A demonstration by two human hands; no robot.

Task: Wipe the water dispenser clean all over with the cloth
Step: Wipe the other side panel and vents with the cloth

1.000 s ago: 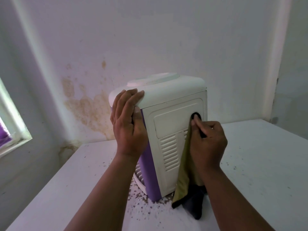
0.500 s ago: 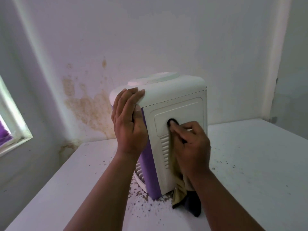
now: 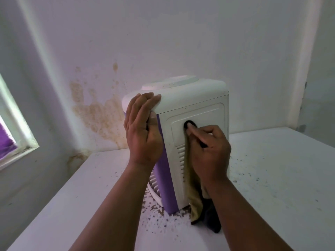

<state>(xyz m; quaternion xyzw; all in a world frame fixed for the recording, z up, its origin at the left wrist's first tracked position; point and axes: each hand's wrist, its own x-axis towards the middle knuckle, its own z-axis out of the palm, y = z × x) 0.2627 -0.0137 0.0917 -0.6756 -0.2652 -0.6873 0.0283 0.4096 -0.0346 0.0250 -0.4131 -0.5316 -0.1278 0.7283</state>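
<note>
A white and purple water dispenser (image 3: 197,98) stands on a white table (image 3: 275,178), its white back panel with vent slots facing me. My left hand (image 3: 143,131) lies flat over the dispenser's top left corner, fingers over the edge. My right hand (image 3: 208,149) presses an olive and dark cloth (image 3: 196,201) against the back panel, near its middle. The cloth's dark tip shows above my fingers, and its loose end hangs down to the table.
Dark crumbs of dirt (image 3: 159,214) lie scattered on the table around the dispenser's base. A stained wall (image 3: 94,109) stands close behind. A window frame (image 3: 16,134) is at the left. The table's left edge runs diagonally toward me.
My right hand has slid the cloth leftward across the back panel, from its right edge to its middle, then slightly up. My left hand has stayed on the top corner.
</note>
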